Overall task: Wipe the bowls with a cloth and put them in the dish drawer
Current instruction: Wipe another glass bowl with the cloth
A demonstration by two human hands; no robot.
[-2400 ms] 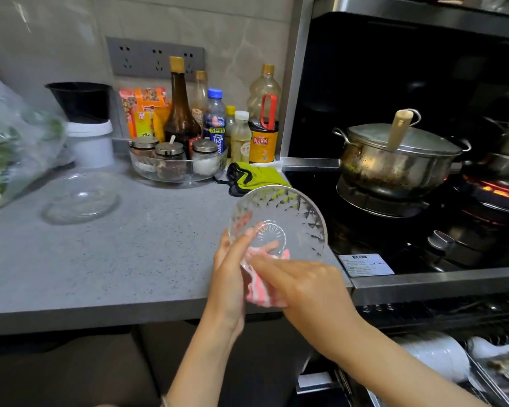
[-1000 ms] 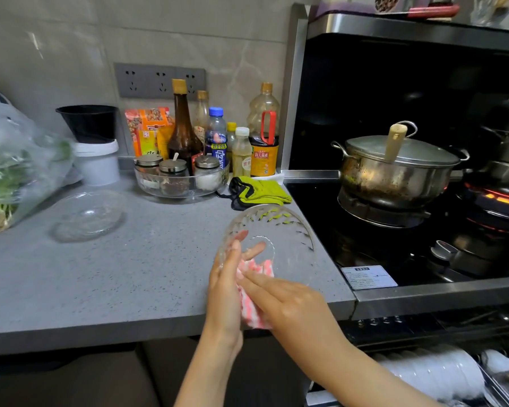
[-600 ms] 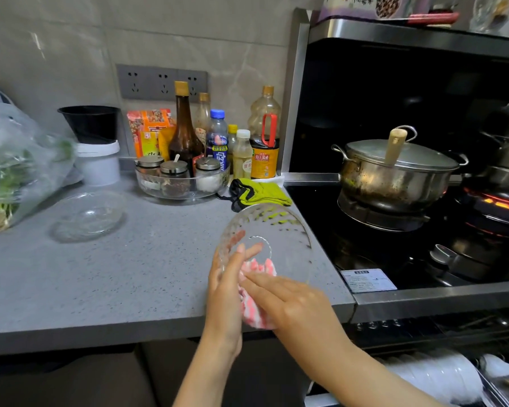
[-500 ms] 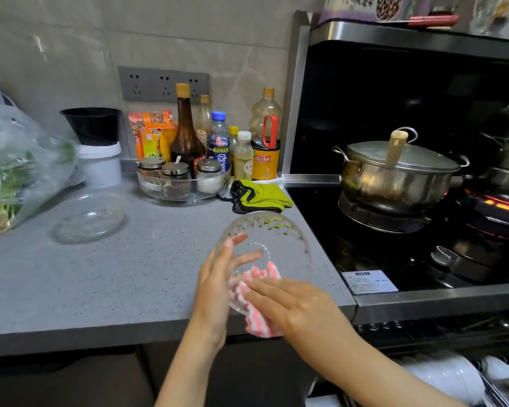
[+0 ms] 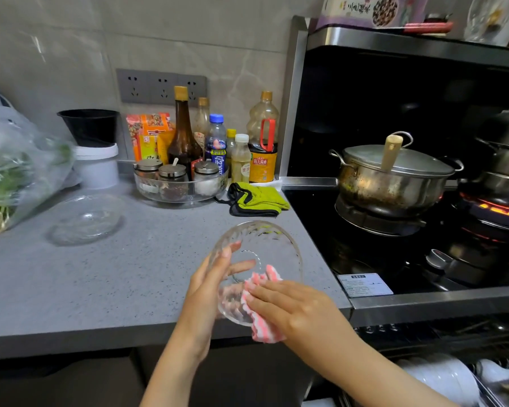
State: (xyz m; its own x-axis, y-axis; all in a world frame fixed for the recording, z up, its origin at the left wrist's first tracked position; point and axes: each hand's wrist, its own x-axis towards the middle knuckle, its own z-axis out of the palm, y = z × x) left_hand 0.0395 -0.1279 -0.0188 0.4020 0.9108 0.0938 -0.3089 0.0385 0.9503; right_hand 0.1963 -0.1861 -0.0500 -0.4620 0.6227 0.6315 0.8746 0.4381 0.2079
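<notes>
My right fingers [image 5: 262,295] lie flat and nearly straight, pressing the pink-and-white cloth [image 5: 263,329] against the lower right wall of the glass bowl [image 5: 265,245]. Two seconds ago the cloth sat at the bowl's bottom middle; it has since slid round to that side, and one fold now shows just above my fingertips. My left fingers [image 5: 218,259] are spread and lightly curved round the bowl's left wall, gripping it, some showing through the glass. The bowl is off the bench [image 5: 130,289], over its near edge, and tipped flatter than before: its rim was nearly round then and is an oval now. Far to the left of my left fingers, the second glass bowl [image 5: 86,220] sits on the bench where it was. Beyond my fingers lies a green mitt [image 5: 259,198]. Below my right forearm, white bowls [image 5: 441,377] stand in the open dish drawer [image 5: 491,390].
</notes>
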